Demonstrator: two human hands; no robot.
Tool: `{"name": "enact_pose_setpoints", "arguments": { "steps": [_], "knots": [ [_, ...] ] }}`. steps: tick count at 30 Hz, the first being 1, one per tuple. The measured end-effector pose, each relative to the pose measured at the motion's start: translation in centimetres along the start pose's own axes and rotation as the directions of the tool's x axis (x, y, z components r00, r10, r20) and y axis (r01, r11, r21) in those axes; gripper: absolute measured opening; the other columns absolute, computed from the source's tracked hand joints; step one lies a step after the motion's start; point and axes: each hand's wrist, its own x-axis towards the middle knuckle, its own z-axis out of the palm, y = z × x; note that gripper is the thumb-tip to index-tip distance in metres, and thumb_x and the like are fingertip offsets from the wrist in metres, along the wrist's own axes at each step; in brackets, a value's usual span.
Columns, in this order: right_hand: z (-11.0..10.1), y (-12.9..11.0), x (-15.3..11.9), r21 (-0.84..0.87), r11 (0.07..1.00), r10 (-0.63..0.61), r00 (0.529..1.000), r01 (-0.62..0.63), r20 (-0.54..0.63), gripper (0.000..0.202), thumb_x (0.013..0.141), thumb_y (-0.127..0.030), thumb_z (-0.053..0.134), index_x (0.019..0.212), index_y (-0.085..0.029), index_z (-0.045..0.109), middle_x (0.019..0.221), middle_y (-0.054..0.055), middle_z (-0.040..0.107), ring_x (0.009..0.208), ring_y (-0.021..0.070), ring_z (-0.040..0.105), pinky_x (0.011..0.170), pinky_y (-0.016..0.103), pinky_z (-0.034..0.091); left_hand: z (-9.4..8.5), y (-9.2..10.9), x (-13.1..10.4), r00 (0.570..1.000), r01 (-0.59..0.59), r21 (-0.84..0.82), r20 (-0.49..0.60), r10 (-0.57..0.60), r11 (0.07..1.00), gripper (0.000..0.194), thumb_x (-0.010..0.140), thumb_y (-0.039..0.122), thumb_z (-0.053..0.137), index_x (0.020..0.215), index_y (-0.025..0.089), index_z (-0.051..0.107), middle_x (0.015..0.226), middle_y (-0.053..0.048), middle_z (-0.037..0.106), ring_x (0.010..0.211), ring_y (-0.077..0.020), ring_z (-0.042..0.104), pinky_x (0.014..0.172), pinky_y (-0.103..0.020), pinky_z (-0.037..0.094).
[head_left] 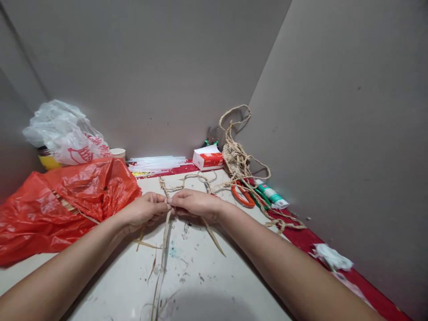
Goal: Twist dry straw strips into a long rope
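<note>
Two hands occupied the middle of our table (187, 285). Left of them lay our red plastic bag (100, 187), with a white plastic bag (67, 131) behind it. Our left hand (147, 209) was closed in a pinch on the straw strands (165, 236), its fingertips meeting those of our right hand (197, 204), likewise pinched on the strands. Rightward, beyond the hands, lay the tissue box (209, 158), a tangled straw cord (236, 160) and the orange-handled scissors (243, 196).

Bare board (207, 285) nearside, cord pile (236, 158) beyond

Qty: 2 hands (149, 208) (195, 203), 1 tube (272, 195), 1 box (208, 159)
</note>
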Motion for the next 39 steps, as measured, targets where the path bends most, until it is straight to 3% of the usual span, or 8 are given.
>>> {"name": "enact_pose_setpoints", "arguments": {
  "steps": [5,14,21,25,30,33,36,39],
  "knots": [
    [-0.9,0.2,0.1,0.001,1.000,-0.015,0.996,0.015,0.086,0.028,0.083,-0.029,0.046,0.061,-0.014,0.052,0.044,-0.007,0.034,0.035,0.0032,0.023,0.033,0.018,0.015,-0.3,-0.3,0.0,1.000,-0.012,0.086,0.015,0.011,0.996,0.023,0.073,0.037,0.059,0.068,0.015,0.053,0.046,0.010,0.026,0.040,-0.0045,0.016,0.039,-0.021,0.012],
    [0.5,-0.1,0.3,-0.062,0.996,0.067,0.997,-0.070,-0.049,0.019,0.075,-0.020,0.047,0.057,-0.015,0.052,0.034,-0.009,0.034,0.027,0.0032,0.024,0.029,0.018,0.014,-0.8,1.0,-0.8,0.996,-0.004,0.551,-0.071,0.052,0.835,0.026,0.075,0.038,0.051,0.063,0.015,0.059,0.053,0.004,0.046,0.047,-0.0082,0.034,0.047,-0.019,0.025],
    [1.7,0.1,0.9,0.220,0.975,0.046,0.999,-0.044,-0.003,0.031,0.074,-0.016,0.045,0.044,-0.017,0.036,0.032,-0.008,0.033,0.027,0.0030,0.021,0.027,0.017,0.011,3.4,0.0,-2.0,0.937,0.037,0.899,-0.183,0.298,0.437,0.020,0.074,0.024,0.046,0.063,0.017,0.061,0.057,-0.006,0.054,0.049,-0.0150,0.041,0.052,-0.027,0.025],
    [1.4,0.0,0.7,0.266,0.963,0.019,0.998,-0.035,0.060,0.022,0.072,-0.016,0.051,0.051,-0.014,0.050,0.033,-0.008,0.033,0.028,0.0031,0.021,0.027,0.017,0.011,5.6,-0.3,-3.2,0.955,0.015,0.955,-0.102,0.279,0.296,0.015,0.069,0.015,0.046,0.057,0.017,0.056,0.052,-0.006,0.049,0.043,-0.0130,0.032,0.049,-0.029,0.018],
    [-0.1,0.1,0.4,0.351,0.936,-0.021,0.988,-0.035,0.154,0.014,0.075,-0.019,0.054,0.070,-0.009,0.061,0.036,-0.010,0.031,0.030,0.0023,0.017,0.030,0.015,0.010,4.1,1.8,-4.7,0.973,-0.208,0.812,0.227,0.032,0.545,0.025,0.075,0.029,0.046,0.052,0.019,0.047,0.048,0.000,0.045,0.043,-0.0117,0.035,0.043,-0.025,0.022],
    [-0.8,0.0,0.2,0.416,0.909,-0.040,0.982,-0.041,0.184,0.013,0.076,-0.021,0.056,0.071,-0.009,0.059,0.039,-0.012,0.027,0.032,0.0013,0.014,0.031,0.014,0.009,1.3,2.5,-3.3,0.999,-0.032,0.675,0.022,0.023,0.737,0.024,0.074,0.032,0.047,0.055,0.018,0.049,0.049,0.001,0.049,0.043,-0.0107,0.041,0.043,-0.022,0.028],
    [-0.9,0.0,0.1,0.411,0.911,-0.053,0.980,-0.031,0.192,0.014,0.076,-0.023,0.058,0.073,-0.010,0.059,0.040,-0.012,0.027,0.032,0.0011,0.014,0.031,0.015,0.009,-0.5,1.6,-0.8,0.955,-0.007,0.310,-0.279,0.098,0.951,0.021,0.072,0.036,0.052,0.069,0.015,0.054,0.056,0.001,0.054,0.046,-0.0097,0.046,0.047,-0.021,0.035],
    [-0.9,0.2,0.2,0.347,0.938,-0.083,0.981,0.017,0.178,0.017,0.077,-0.026,0.059,0.071,-0.010,0.059,0.039,-0.011,0.031,0.031,0.0017,0.018,0.031,0.016,0.011,-0.4,0.2,0.6,0.993,0.033,-0.088,-0.113,-0.043,0.996,0.028,0.072,0.040,0.055,0.075,0.012,0.056,0.067,-0.004,0.059,0.054,-0.0106,0.053,0.053,-0.023,0.042]
  ]
}}
